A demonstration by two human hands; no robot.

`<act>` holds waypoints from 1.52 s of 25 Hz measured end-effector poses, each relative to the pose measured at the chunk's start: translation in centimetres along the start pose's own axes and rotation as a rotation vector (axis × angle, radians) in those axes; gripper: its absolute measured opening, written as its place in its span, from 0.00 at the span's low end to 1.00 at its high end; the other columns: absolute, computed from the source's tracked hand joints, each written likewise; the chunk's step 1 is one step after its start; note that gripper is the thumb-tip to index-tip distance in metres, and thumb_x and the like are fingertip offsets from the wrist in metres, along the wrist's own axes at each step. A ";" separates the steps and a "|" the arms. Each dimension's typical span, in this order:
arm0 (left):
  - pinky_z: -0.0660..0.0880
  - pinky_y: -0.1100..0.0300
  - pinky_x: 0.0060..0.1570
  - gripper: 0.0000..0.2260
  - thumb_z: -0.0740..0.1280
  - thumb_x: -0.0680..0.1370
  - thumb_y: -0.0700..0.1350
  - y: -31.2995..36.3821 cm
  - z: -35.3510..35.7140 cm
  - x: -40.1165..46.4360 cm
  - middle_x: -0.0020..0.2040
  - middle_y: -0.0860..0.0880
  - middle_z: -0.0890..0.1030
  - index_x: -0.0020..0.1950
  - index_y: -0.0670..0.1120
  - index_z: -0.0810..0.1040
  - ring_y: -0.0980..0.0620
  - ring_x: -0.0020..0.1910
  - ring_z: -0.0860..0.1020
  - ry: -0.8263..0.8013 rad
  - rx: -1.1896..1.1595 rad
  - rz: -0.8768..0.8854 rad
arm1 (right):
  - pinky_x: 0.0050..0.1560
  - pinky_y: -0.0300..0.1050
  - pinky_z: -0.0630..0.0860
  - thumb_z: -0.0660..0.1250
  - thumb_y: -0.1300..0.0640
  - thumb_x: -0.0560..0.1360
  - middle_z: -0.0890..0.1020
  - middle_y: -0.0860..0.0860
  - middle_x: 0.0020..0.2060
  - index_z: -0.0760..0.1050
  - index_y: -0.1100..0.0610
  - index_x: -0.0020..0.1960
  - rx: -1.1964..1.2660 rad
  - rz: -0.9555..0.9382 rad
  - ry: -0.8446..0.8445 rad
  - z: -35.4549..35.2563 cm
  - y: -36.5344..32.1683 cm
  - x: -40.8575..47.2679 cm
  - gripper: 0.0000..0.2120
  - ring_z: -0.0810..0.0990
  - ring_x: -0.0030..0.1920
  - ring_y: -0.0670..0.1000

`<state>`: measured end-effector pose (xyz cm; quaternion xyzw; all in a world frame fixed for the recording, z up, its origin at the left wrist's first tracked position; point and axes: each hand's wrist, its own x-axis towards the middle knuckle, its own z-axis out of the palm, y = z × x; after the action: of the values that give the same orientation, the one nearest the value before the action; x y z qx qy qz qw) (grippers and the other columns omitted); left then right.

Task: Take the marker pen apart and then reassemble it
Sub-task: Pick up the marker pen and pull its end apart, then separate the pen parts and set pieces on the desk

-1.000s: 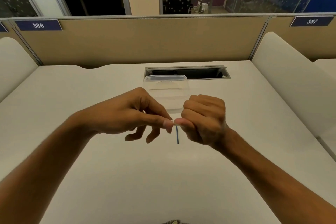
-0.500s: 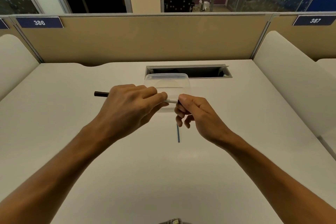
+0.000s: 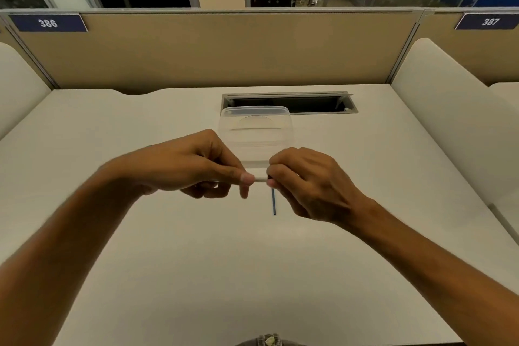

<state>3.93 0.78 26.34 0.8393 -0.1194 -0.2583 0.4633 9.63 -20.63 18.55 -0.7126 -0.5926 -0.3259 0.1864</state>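
white desk (image 3: 196, 261) | tan partition (image 3: 224, 50) | clear container (image 3: 254, 132)

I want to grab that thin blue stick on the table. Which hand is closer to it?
The right hand. It hovers just above the far end of the blue stick, partly hiding it. The left hand is farther off to the stick's left. Both hands pinch the white pen piece.

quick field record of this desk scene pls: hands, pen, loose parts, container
left hand: pinches the white pen barrel at its left end
right hand: pinches the barrel's right end
loose part: thin blue rod lying on the desk, below the hands
container: clear plastic tub, beyond the hands, in front of the cable slot
pen state: not whole
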 end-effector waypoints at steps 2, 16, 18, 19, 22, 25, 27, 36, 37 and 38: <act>0.64 0.68 0.23 0.13 0.68 0.71 0.54 -0.2 0.4 0.4 0.26 0.50 0.74 0.42 0.45 0.86 0.56 0.22 0.65 0.103 0.033 0.025 | 0.26 0.45 0.72 0.55 0.54 0.82 0.79 0.56 0.37 0.74 0.61 0.45 0.040 0.096 0.014 0.4 0.3 -0.1 0.14 0.73 0.29 0.52; 0.67 0.67 0.32 0.14 0.68 0.73 0.53 -2.8 2.2 2.6 0.39 0.54 0.82 0.53 0.47 0.84 0.60 0.30 0.75 0.617 0.429 0.160 | 0.35 0.37 0.75 0.53 0.51 0.82 0.84 0.49 0.37 0.79 0.57 0.44 1.119 1.087 0.014 2.8 -0.6 -0.3 0.19 0.83 0.37 0.49; 0.71 0.64 0.34 0.13 0.68 0.74 0.53 -3.0 2.2 2.8 0.43 0.51 0.85 0.53 0.47 0.84 0.58 0.33 0.77 0.631 0.478 0.172 | 0.35 0.36 0.75 0.55 0.53 0.82 0.84 0.49 0.37 0.79 0.57 0.43 1.121 1.113 0.031 2.9 -0.3 -0.1 0.17 0.83 0.37 0.49; 0.74 0.61 0.35 0.13 0.68 0.74 0.53 -3.1 2.1 2.8 0.44 0.50 0.86 0.53 0.47 0.84 0.56 0.34 0.78 0.641 0.493 0.177 | 0.35 0.37 0.74 0.56 0.54 0.82 0.84 0.49 0.37 0.79 0.57 0.43 1.116 1.122 0.038 2.9 -0.2 -0.1 0.16 0.83 0.37 0.49; 0.75 0.59 0.36 0.12 0.69 0.75 0.52 -3.2 1.9 3.1 0.44 0.50 0.86 0.51 0.47 0.85 0.56 0.34 0.76 0.674 0.516 0.190 | 0.34 0.37 0.74 0.59 0.55 0.81 0.85 0.48 0.38 0.80 0.55 0.44 1.091 1.128 0.064 3.0 0.3 0.1 0.13 0.83 0.38 0.49; 0.76 0.55 0.35 0.11 0.69 0.75 0.51 -3.3 1.9 3.3 0.42 0.50 0.86 0.51 0.47 0.85 0.56 0.33 0.74 0.691 0.552 0.187 | 0.35 0.35 0.75 0.64 0.56 0.79 0.85 0.47 0.40 0.80 0.51 0.45 1.034 1.128 0.122 3.1 0.7 0.0 0.07 0.84 0.39 0.48; 0.75 0.56 0.34 0.11 0.69 0.75 0.51 -3.3 2.0 3.5 0.42 0.50 0.86 0.51 0.47 0.85 0.55 0.32 0.73 0.695 0.581 0.176 | 0.37 0.32 0.75 0.68 0.55 0.75 0.85 0.46 0.40 0.80 0.51 0.46 0.982 1.146 0.194 3.2 0.8 -0.1 0.02 0.84 0.39 0.47; 0.76 0.55 0.35 0.11 0.67 0.76 0.52 -3.4 3.2 3.7 0.42 0.51 0.85 0.52 0.48 0.85 0.55 0.33 0.73 0.663 0.636 0.174 | 0.37 0.35 0.77 0.54 0.44 0.79 0.82 0.46 0.31 0.77 0.51 0.35 0.743 1.157 0.110 3.8 -0.3 -0.1 0.21 0.81 0.34 0.46; 0.77 0.54 0.35 0.12 0.67 0.76 0.52 -3.4 3.4 3.7 0.42 0.52 0.85 0.52 0.48 0.85 0.56 0.33 0.73 0.662 0.637 0.172 | 0.38 0.42 0.79 0.54 0.43 0.78 0.80 0.47 0.28 0.76 0.52 0.32 0.735 1.182 0.091 3.9 -0.4 0.0 0.23 0.80 0.32 0.47; 0.77 0.54 0.35 0.12 0.67 0.76 0.53 -3.4 3.5 3.6 0.42 0.52 0.85 0.52 0.48 0.85 0.55 0.33 0.74 0.661 0.640 0.171 | 0.38 0.49 0.79 0.54 0.42 0.78 0.78 0.50 0.26 0.74 0.55 0.30 0.727 1.205 0.074 4.0 -0.5 0.2 0.25 0.78 0.29 0.49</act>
<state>4.87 -1.47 20.80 0.9644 -0.1077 0.1119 0.2141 10.17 -17.78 15.71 -0.7976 -0.1594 0.0288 0.5810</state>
